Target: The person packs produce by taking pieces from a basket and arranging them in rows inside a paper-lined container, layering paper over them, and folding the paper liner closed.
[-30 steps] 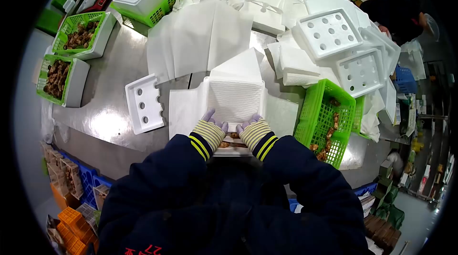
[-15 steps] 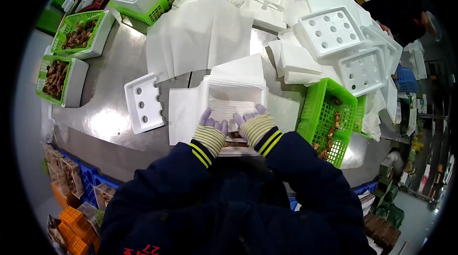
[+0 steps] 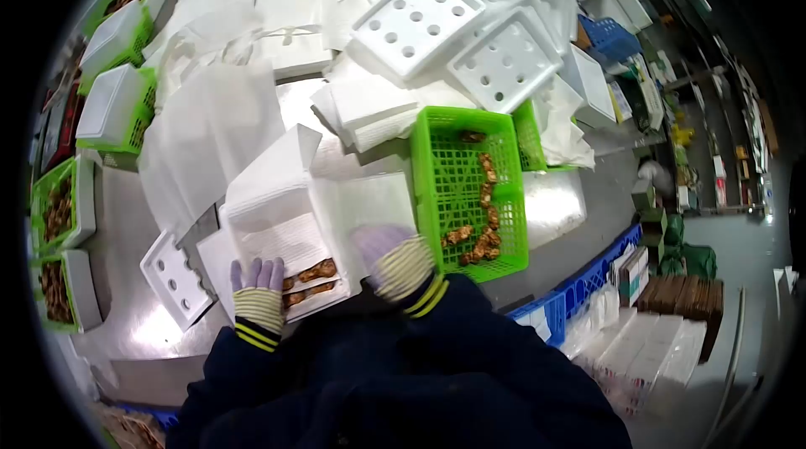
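A white foam box, lined with white paper, lies in front of me. Brown knobbly pieces, perhaps mushrooms, rest in rows at its near end. My left hand, in a pale purple glove with a striped cuff, is at the box's near left side, fingers stretched and apart. My right hand is off the box's right side, between it and a green basket; motion smears its fingers, and I see nothing in them. More brown pieces lie in that basket.
Foam lids with round holes pile up at the back, beside folded white paper. A notched foam lid lies left of the box. Green baskets of brown pieces line the left edge. A blue crate stands right.
The view has swung right. My right hand has left the box's near end and moved right toward the green basket. My left hand stays by the box, and the brown pieces now show more fully.
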`<action>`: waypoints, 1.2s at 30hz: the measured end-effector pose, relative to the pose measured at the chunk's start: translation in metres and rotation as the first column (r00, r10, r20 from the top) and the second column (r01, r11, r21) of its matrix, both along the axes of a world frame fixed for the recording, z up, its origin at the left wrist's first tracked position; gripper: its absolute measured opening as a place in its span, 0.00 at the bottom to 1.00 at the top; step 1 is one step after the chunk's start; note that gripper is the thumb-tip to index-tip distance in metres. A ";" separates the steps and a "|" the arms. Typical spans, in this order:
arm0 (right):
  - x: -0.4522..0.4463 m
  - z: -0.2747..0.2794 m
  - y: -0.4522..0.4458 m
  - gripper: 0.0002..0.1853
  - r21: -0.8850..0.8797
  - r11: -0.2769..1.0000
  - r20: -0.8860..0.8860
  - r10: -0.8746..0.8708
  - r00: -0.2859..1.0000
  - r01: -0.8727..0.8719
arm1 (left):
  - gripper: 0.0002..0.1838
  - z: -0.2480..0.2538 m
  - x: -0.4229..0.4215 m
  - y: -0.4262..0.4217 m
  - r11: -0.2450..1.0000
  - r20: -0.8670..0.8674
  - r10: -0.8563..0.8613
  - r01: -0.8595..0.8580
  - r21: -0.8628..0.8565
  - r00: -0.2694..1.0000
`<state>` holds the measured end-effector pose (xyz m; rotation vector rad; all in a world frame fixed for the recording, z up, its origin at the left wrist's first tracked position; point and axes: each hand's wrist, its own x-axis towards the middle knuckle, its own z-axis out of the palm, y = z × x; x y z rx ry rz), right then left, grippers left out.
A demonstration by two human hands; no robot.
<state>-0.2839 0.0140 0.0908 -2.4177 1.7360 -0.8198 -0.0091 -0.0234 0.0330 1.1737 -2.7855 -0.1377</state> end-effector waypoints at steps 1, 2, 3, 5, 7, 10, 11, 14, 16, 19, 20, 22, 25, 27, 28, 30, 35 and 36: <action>-0.032 0.006 0.007 0.15 0.149 0.964 -0.062 -0.211 0.975 0.218 | 0.31 -0.002 0.002 0.000 0.999 -0.021 -0.005 0.004 -0.032 1.000; -0.068 0.008 0.020 0.13 0.168 0.916 -0.015 -0.366 0.930 0.364 | 0.31 -0.003 0.004 -0.001 1.000 -0.019 0.021 -0.020 0.024 1.000; -0.110 -0.014 0.031 0.16 0.470 0.666 -0.195 -0.561 0.804 0.579 | 0.30 -0.005 0.005 -0.003 0.999 -0.020 0.027 -0.026 0.024 0.999; -0.161 -0.029 0.064 0.19 0.493 0.596 -0.384 -0.505 0.773 0.634 | 0.29 0.001 0.002 -0.008 0.998 -0.057 0.049 -0.046 0.045 0.997; -0.175 -0.057 0.057 0.25 0.707 0.364 -0.465 -0.407 0.786 0.607 | 0.29 0.012 -0.004 -0.012 0.998 -0.135 0.042 -0.036 0.051 0.990; -0.157 -0.062 0.049 0.28 0.704 0.371 -0.537 -0.279 0.796 0.605 | 0.28 0.022 -0.012 -0.021 0.998 -0.228 0.052 -0.045 0.036 0.972; -0.163 -0.077 0.046 0.27 0.722 0.346 -0.539 -0.260 0.801 0.599 | 0.28 0.025 -0.011 -0.025 0.998 -0.249 0.063 -0.059 0.024 0.966; -0.171 -0.045 0.044 0.24 0.715 0.451 -0.463 -0.268 0.845 0.535 | 0.27 0.032 0.002 -0.033 0.988 -0.312 0.140 -0.153 -0.017 0.940; -0.161 -0.031 0.056 0.23 0.470 0.720 -0.139 -0.510 0.849 0.510 | 0.25 0.036 0.019 -0.035 0.976 -0.368 0.192 -0.215 -0.022 0.910; -0.064 0.053 0.005 0.17 0.461 0.872 0.197 -0.280 0.940 0.164 | 0.21 0.032 0.031 -0.035 0.958 -0.432 0.258 -0.287 -0.002 0.864; -0.033 0.037 -0.013 0.16 0.565 0.820 0.497 -0.246 0.832 -0.095 | 0.21 0.032 0.030 -0.035 0.961 -0.416 0.261 -0.274 0.029 0.871; 0.018 0.020 -0.035 0.21 0.529 0.833 0.216 0.054 0.975 -0.163 | 0.23 0.030 0.025 -0.034 0.973 -0.385 0.226 -0.227 0.043 0.895; 0.091 -0.018 -0.079 0.18 0.735 0.653 -0.057 0.329 0.943 -0.184 | 0.28 0.028 0.017 -0.028 0.984 -0.257 0.165 -0.177 -0.024 0.952; 0.119 -0.061 -0.082 0.15 0.729 0.672 -0.151 0.343 0.927 -0.130 | 0.26 0.021 0.014 -0.026 0.988 -0.141 0.126 -0.137 -0.067 0.982; 0.123 -0.063 -0.079 0.13 0.703 0.699 -0.133 0.313 0.940 -0.133 | 0.26 0.020 0.011 -0.023 0.990 -0.112 0.126 -0.132 -0.042 0.986; 0.117 -0.061 -0.084 0.12 0.768 0.624 -0.107 0.344 0.933 -0.142 | 0.25 0.011 0.005 -0.019 0.994 -0.047 0.102 -0.104 -0.032 0.994; 0.054 -0.038 -0.044 0.18 0.338 0.870 0.356 0.235 0.904 -0.359 | 0.22 -0.002 0.008 -0.010 0.997 0.008 0.045 -0.046 0.064 0.999; 0.030 -0.028 -0.041 0.18 0.274 0.926 0.306 0.174 0.936 -0.261 | 0.23 -0.003 0.009 -0.011 0.998 -0.034 0.041 -0.040 0.043 0.999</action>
